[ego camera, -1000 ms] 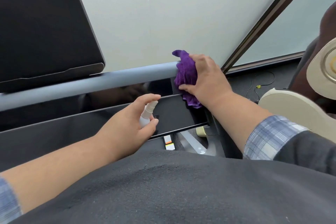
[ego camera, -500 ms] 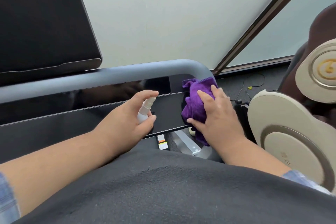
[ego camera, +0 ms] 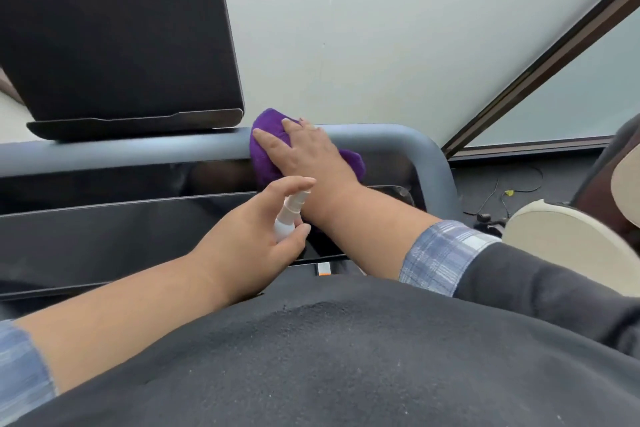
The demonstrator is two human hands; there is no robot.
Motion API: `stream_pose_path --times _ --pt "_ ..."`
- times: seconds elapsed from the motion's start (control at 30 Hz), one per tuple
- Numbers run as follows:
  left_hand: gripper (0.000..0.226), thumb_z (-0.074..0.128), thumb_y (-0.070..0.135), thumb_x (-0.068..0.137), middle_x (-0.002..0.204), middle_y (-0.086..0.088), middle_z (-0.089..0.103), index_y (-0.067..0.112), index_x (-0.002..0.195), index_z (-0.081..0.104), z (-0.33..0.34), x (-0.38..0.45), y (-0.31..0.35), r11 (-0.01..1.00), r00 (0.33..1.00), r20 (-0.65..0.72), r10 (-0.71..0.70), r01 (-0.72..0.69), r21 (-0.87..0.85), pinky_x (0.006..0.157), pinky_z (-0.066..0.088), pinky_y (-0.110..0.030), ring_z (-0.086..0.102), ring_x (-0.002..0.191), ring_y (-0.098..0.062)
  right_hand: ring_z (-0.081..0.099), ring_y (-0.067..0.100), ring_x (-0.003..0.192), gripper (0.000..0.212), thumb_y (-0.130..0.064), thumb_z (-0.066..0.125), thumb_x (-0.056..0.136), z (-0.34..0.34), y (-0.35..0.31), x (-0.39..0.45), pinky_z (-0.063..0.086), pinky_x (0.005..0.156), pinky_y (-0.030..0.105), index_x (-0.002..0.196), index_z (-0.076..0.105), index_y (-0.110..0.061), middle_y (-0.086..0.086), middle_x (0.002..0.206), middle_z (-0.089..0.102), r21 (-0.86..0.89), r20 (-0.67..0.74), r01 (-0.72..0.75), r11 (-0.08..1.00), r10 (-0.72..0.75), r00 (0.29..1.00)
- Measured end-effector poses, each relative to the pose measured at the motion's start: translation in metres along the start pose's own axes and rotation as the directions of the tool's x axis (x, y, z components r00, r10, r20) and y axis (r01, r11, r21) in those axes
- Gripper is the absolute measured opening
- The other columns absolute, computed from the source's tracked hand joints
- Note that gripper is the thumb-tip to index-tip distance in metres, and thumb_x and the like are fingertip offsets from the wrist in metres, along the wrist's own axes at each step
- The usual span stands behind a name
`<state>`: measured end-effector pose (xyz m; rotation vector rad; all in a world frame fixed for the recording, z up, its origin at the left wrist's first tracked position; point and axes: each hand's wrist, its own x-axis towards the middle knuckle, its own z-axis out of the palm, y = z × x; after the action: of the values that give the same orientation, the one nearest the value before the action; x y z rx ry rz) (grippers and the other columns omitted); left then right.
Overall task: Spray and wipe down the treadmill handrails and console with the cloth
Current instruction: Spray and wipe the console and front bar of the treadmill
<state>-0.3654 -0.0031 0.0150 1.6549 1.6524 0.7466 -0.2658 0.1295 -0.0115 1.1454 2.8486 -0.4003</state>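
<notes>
The right hand (ego camera: 304, 149) presses the purple cloth (ego camera: 268, 149) flat-fingered onto the grey handrail (ego camera: 138, 152), just right of the black console (ego camera: 114, 42). The left hand (ego camera: 249, 246) grips a small white spray bottle (ego camera: 289, 215).

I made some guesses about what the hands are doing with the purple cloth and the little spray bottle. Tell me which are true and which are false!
1. The right hand presses the purple cloth on the grey handrail. True.
2. The left hand holds nothing. False: it grips a small white spray bottle.
3. The cloth lies on the floor. False: it is on the handrail, under the right hand.
4. A black screen stands above the handrail, left of the cloth. True.
5. The spray bottle is green. False: it is white.
</notes>
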Motion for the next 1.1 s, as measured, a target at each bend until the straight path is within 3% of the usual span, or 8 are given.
stream_pose_path --times 0.17,0.3,0.47,0.6,0.73,0.83,0.97,1.1 --pt "0.063 0.064 0.029 0.088 0.091 0.021 0.062 0.067 0.125 0.031 -0.003 -0.005 0.0 1.0 1.0 0.01 0.008 -0.008 -0.013 0.073 0.041 -0.007 0.059 0.073 0.001 0.011 0.035 0.152 0.072 -0.039 0.053 0.094 -0.001 0.011 -0.01 0.008 0.124 0.047 0.158 0.022 -0.028 0.017 0.163 0.02 0.053 -0.05 -0.006 0.999 0.009 0.999" --pt "0.065 0.064 0.026 0.089 0.091 0.02 0.062 0.068 0.124 0.03 -0.002 -0.007 -0.002 1.0 1.0 0.008 -0.009 0.009 -0.016 0.07 0.042 -0.011 0.058 0.073 0.001 0.025 0.034 0.149 0.073 -0.052 0.065 0.089 -0.011 0.057 -0.043 0.015 0.122 0.05 0.151 0.04 -0.023 0.016 0.159 0.033 0.095 -0.107 -0.195 0.976 0.204 0.973" --pt "0.061 0.063 0.026 0.091 0.091 0.022 0.062 0.063 0.129 0.032 -0.013 -0.01 -0.008 0.999 0.999 0.029 -0.039 0.039 -0.011 0.066 0.044 -0.02 0.059 0.068 0.0 0.034 0.032 0.144 0.076 -0.058 0.063 0.086 -0.021 0.109 -0.074 0.024 0.118 0.052 0.149 0.042 -0.021 0.015 0.154 0.042 0.006 -0.139 -0.38 0.925 0.377 0.916" --pt "0.062 0.063 0.025 0.09 0.09 0.02 0.062 0.063 0.129 0.032 -0.025 -0.022 -0.019 0.999 0.999 -0.003 -0.037 0.037 0.002 0.065 0.042 -0.011 0.059 0.068 -0.002 0.026 0.037 0.146 0.081 -0.061 0.06 0.087 -0.016 0.072 -0.05 0.021 0.121 0.047 0.154 0.034 -0.023 0.018 0.158 0.033 0.041 -0.131 -0.38 0.924 0.382 0.915" --pt "0.06 0.061 0.03 0.088 0.092 0.022 0.062 0.065 0.127 0.031 -0.036 -0.034 -0.027 0.999 0.999 -0.018 -0.04 0.04 0.019 0.07 0.042 -0.009 0.059 0.075 0.0 0.02 0.041 0.148 0.081 -0.061 0.054 0.091 0.0 0.001 -0.014 0.016 0.122 0.047 0.158 0.02 -0.033 0.021 0.161 0.025 -0.035 -0.117 -0.15 0.988 0.145 0.982" --pt "0.061 0.063 0.032 0.087 0.092 0.026 0.06 0.065 0.129 0.032 -0.042 -0.038 -0.033 0.998 0.999 -0.01 -0.04 0.04 0.043 0.072 0.042 -0.019 0.058 0.076 0.004 0.01 0.044 0.15 0.073 -0.055 0.048 0.097 0.014 -0.038 0.005 0.008 0.123 0.05 0.158 0.012 -0.04 0.022 0.164 0.015 -0.051 -0.069 -0.066 0.997 0.062 0.996" --pt "0.057 0.059 0.041 0.086 0.091 0.025 0.06 0.068 0.128 0.031 -0.044 -0.037 -0.029 0.999 1.0 0.022 -0.005 0.004 0.036 0.069 0.043 -0.024 0.058 0.072 0.0 0.016 0.037 0.151 0.062 -0.054 0.048 0.097 0.008 -0.024 0.0 0.006 0.122 0.052 0.154 0.03 -0.036 0.015 0.163 0.024 -0.002 -0.086 -0.127 0.992 0.127 0.988" --pt "0.058 0.059 0.04 0.084 0.088 0.021 0.062 0.071 0.123 0.03 -0.035 -0.031 -0.021 0.999 0.998 0.053 0.023 -0.025 0.043 0.063 0.043 -0.022 0.058 0.064 -0.003 0.028 0.032 0.147 0.056 -0.056 0.05 0.096 -0.007 0.027 -0.025 0.011 0.121 0.052 0.146 0.043 -0.033 0.009 0.155 0.04 0.077 -0.153 -0.364 0.928 0.372 0.916"
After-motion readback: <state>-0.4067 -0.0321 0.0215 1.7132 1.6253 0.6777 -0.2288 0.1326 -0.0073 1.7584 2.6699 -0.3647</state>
